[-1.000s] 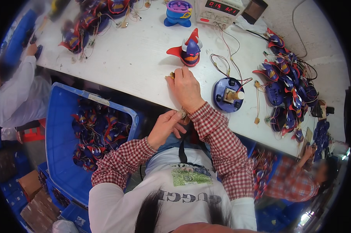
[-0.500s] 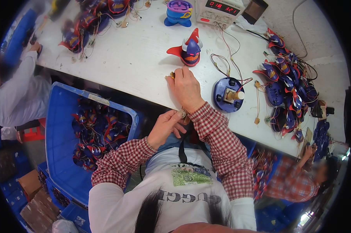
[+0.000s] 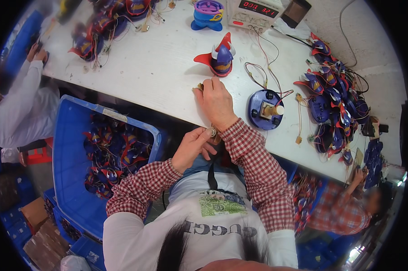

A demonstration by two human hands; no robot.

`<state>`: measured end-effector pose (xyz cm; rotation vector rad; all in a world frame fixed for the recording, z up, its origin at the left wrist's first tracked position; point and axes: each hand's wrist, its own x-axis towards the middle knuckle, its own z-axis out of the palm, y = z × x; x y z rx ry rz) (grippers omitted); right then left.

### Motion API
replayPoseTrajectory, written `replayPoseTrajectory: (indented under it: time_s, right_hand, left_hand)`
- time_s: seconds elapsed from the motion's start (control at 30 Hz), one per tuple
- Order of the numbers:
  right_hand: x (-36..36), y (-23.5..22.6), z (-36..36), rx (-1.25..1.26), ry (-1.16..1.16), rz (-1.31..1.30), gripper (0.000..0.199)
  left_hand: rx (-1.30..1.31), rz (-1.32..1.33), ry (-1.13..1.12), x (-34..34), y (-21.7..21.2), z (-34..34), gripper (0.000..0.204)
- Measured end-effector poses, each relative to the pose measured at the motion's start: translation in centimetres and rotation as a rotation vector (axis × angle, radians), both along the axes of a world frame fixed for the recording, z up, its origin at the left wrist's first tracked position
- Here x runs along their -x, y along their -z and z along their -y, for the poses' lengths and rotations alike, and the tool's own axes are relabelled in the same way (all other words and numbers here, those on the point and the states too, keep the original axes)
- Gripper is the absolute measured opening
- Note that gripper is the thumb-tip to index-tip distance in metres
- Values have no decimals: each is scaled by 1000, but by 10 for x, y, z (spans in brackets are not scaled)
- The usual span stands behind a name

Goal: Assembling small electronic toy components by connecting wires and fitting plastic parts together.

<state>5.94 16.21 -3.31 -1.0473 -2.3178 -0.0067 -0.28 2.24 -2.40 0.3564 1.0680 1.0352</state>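
Note:
My left hand (image 3: 194,148) is closed in a pinch at the table's front edge, holding a small round pale piece (image 3: 211,131) between thumb and fingers. Just above it, my right hand (image 3: 217,103) rests at the tabletop, fingers closed on a small yellowish-brown piece (image 3: 200,87) that is mostly hidden. Right beyond those fingertips stands a purple toy head (image 3: 222,61) with red fins and white horns. To the right lies a round purple base (image 3: 256,118) with a tan block and a white knob on it, thin wires running beside it.
A power supply (image 3: 254,16) with red digits stands at the back, near a blue toy stand (image 3: 207,18). Wired toy heads are piled at the right (image 3: 335,101) and back left (image 3: 87,43). A blue bin (image 3: 68,169) of toy heads sits left of me. Co-workers sit on both sides.
The red digits on the power supply have changed, and the toy head's lit face has gone darker. My hands have stayed put. The left co-worker's hands have shifted.

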Motion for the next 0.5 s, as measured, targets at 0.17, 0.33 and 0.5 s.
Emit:
replayPoseTrajectory:
  time_s: [0.17,0.33,0.5]
  right_hand:
    - [1,-2,0,31,-1,-24,21]
    - [-2,-10,1,99,-27,-33,26]
    - [-25,-28,15,167,-153,-154,39]
  left_hand:
    - [-7,-4,4,1,0,0,29]
    - [-9,-34,22,0,-3,2,29]
    - [-10,-83,20,2,-12,15,27]
